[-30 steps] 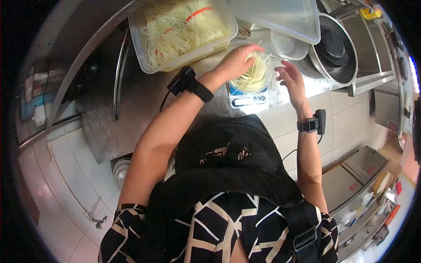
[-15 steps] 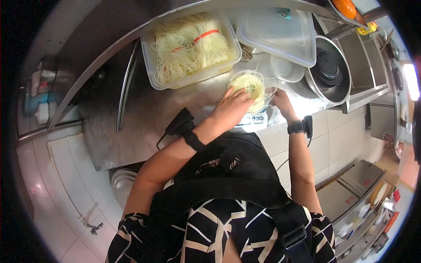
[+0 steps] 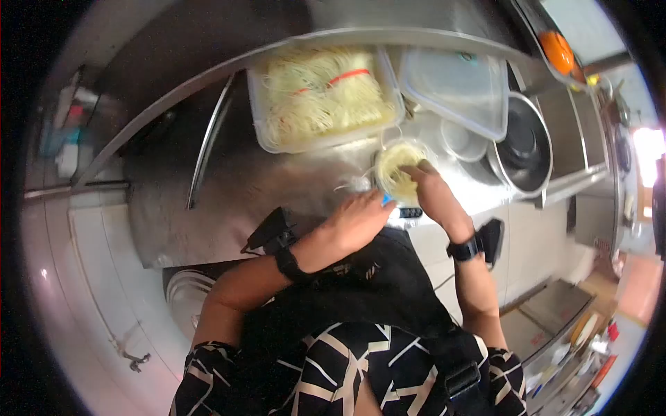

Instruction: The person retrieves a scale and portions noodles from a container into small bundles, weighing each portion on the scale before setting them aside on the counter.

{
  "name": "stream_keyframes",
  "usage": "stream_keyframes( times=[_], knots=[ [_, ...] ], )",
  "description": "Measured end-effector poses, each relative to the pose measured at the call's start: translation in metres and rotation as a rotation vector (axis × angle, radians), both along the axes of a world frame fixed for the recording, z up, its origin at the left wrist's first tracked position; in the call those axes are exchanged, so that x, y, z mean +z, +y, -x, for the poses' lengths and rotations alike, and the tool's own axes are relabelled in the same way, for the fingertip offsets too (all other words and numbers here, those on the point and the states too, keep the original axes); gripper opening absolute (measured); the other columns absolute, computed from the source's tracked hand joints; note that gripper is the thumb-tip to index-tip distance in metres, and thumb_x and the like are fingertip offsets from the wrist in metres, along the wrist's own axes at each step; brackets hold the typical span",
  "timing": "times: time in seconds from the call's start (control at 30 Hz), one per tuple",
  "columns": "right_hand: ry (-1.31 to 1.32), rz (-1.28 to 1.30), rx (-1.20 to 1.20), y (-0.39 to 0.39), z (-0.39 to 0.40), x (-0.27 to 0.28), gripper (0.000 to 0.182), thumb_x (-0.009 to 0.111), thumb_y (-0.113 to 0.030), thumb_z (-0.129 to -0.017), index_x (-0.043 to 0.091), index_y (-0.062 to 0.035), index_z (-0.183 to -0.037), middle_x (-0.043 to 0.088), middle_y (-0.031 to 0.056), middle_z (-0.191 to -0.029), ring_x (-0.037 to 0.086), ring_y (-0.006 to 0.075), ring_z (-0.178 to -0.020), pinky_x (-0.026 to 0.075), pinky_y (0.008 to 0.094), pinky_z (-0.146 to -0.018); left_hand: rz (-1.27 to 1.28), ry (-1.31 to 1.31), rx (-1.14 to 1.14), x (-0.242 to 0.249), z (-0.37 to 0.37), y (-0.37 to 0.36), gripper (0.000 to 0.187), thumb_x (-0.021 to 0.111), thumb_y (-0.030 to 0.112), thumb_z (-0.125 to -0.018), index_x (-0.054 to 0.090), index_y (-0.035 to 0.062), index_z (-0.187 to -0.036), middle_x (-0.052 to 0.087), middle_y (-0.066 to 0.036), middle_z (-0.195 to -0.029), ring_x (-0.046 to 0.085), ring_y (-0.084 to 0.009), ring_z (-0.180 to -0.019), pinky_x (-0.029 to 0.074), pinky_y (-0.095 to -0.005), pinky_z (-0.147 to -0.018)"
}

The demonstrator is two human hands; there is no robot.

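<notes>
A clear round bowl (image 3: 383, 157) of pale thin noodles (image 3: 397, 161) sits on a small scale (image 3: 411, 213), whose dark display strip faces me. My right hand (image 3: 438, 197) reaches over the bowl's right rim, fingers bunched together at the noodles; motion blurs the fingertips. At the near left of the bowl lies my left hand (image 3: 361, 220), fingers stretched out beside a small blue patch at the scale's edge. A few loose strands lie on the counter by that hand. Behind the bowl stands a big plastic tub (image 3: 277, 147) full of noodles, with red bands around some bundles.
A clear lid (image 3: 454, 90) leans behind an unfilled clear bowl (image 3: 463, 142). To the right, a metal basin (image 3: 548, 149) holds a black round item (image 3: 519, 135), near a steel sink (image 3: 579, 125). An overhead shelf edge (image 3: 388, 35) crosses above the tub.
My left hand has left the noodles and come down to the scale's near left. My right hand has moved from beside the bowl onto the noodles. The view has shifted slightly.
</notes>
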State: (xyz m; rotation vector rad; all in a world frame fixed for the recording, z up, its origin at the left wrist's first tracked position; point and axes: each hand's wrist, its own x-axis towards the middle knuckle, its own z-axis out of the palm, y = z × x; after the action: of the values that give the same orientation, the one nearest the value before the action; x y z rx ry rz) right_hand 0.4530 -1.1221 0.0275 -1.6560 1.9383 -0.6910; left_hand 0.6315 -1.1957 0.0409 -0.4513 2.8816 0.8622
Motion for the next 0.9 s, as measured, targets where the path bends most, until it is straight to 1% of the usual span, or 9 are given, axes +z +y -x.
stream_keyframes(
  times=[0.1, 0.2, 0.3, 0.37, 0.43, 0.53, 0.63, 0.77, 0.9],
  knots=[
    [0.138, 0.184, -0.121, -0.033, -0.004, 0.038, 0.028, 0.043, 0.015, -0.068, 0.058, -0.0006, -0.085, 0.049, 0.0138, -0.082, 0.053, 0.0275, -0.072, 0.044, 0.0300, -0.064, -0.170, 0.111, -0.075, -0.004, -0.006, -0.014, 0.016, 0.049, 0.003, -0.074, 0.056, -0.0011, -0.087, 0.058, -0.018, -0.086, 0.059, -0.0323, -0.082, 0.048, -0.0405, -0.069],
    [-0.017, 0.226, -0.023, -0.090, -0.026, 0.043, 0.022, 0.047, 0.012, -0.069, 0.057, -0.0007, -0.084, 0.051, 0.0120, -0.081, 0.054, 0.0235, -0.072, 0.044, 0.0280, -0.061, -0.121, 0.327, -0.015, -0.009, -0.008, -0.019, 0.006, 0.051, 0.002, -0.069, 0.057, 0.0006, -0.071, 0.057, -0.017, -0.069, 0.060, -0.0344, -0.071, 0.049, -0.0402, -0.063],
    [-0.083, 0.209, 0.135, -0.158, -0.060, 0.012, 0.022, 0.052, 0.003, -0.072, 0.057, -0.0009, -0.093, 0.056, 0.0136, -0.079, 0.055, 0.0241, -0.070, 0.045, 0.0304, -0.064, -0.198, 0.054, -0.064, -0.008, -0.026, -0.033, 0.014, 0.055, 0.010, -0.076, 0.054, 0.0030, -0.088, 0.057, -0.016, -0.087, 0.056, -0.0341, -0.086, 0.045, -0.0434, -0.072],
    [-0.021, 0.189, 0.129, -0.197, -0.076, -0.027, 0.021, 0.057, -0.005, -0.074, 0.058, -0.0013, -0.095, 0.058, 0.0180, -0.083, 0.057, 0.0283, -0.074, 0.046, 0.0338, -0.066, -0.253, 0.149, -0.008, -0.027, -0.050, -0.038, 0.015, 0.056, 0.010, -0.077, 0.055, 0.0029, -0.090, 0.057, -0.017, -0.088, 0.055, -0.0337, -0.087, 0.045, -0.0422, -0.074],
    [0.305, 0.118, 0.089, -0.224, -0.088, -0.052, 0.024, 0.061, -0.014, -0.074, 0.059, -0.0017, -0.094, 0.059, 0.0217, -0.087, 0.058, 0.0325, -0.079, 0.046, 0.0379, -0.068, -0.264, 0.457, 0.107, -0.037, -0.077, -0.046, 0.011, 0.052, 0.006, -0.075, 0.055, 0.0024, -0.085, 0.058, -0.015, -0.085, 0.056, -0.0329, -0.087, 0.044, -0.0402, -0.074],
    [0.207, -0.108, 0.238, -0.241, -0.097, -0.055, 0.027, 0.063, -0.022, -0.075, 0.060, 0.0006, -0.090, 0.060, 0.0224, -0.089, 0.058, 0.0349, -0.082, 0.045, 0.0403, -0.070, -0.352, 0.404, 0.215, -0.047, -0.103, -0.058, 0.014, 0.052, 0.008, -0.077, 0.056, 0.0039, -0.090, 0.058, -0.014, -0.089, 0.055, -0.0311, -0.090, 0.044, -0.0385, -0.075],
    [0.261, -0.121, 0.180, -0.242, -0.097, -0.037, 0.031, 0.059, -0.027, -0.076, 0.059, 0.0028, -0.084, 0.059, 0.0240, -0.084, 0.058, 0.0361, -0.079, 0.046, 0.0427, -0.068, -0.433, 0.431, 0.384, -0.053, -0.117, -0.069, 0.016, 0.052, 0.008, -0.079, 0.057, 0.0053, -0.094, 0.060, -0.012, -0.091, 0.057, -0.0295, -0.087, 0.045, -0.0376, -0.074],
    [0.210, 0.026, 0.229, -0.236, -0.087, -0.043, 0.024, 0.066, -0.021, -0.071, 0.061, 0.0017, -0.078, 0.060, 0.0215, -0.075, 0.059, 0.0344, -0.075, 0.046, 0.0400, -0.069, -0.496, 0.531, 0.545, -0.048, -0.122, -0.092, 0.014, 0.052, 0.006, -0.079, 0.058, 0.0056, -0.092, 0.062, -0.010, -0.089, 0.059, -0.0277, -0.084, 0.046, -0.0357, -0.072],
    [0.388, -0.044, 0.303, -0.234, -0.094, -0.055, 0.021, 0.065, -0.018, -0.071, 0.062, 0.0009, -0.079, 0.060, 0.0204, -0.075, 0.060, 0.0325, -0.073, 0.047, 0.0379, -0.067, -0.431, 0.622, 0.659, -0.020, -0.118, -0.113, 0.013, 0.049, 0.002, -0.081, 0.058, 0.0031, -0.091, 0.062, -0.011, -0.088, 0.061, -0.0252, -0.081, 0.047, -0.0322, -0.070]
  ],
)
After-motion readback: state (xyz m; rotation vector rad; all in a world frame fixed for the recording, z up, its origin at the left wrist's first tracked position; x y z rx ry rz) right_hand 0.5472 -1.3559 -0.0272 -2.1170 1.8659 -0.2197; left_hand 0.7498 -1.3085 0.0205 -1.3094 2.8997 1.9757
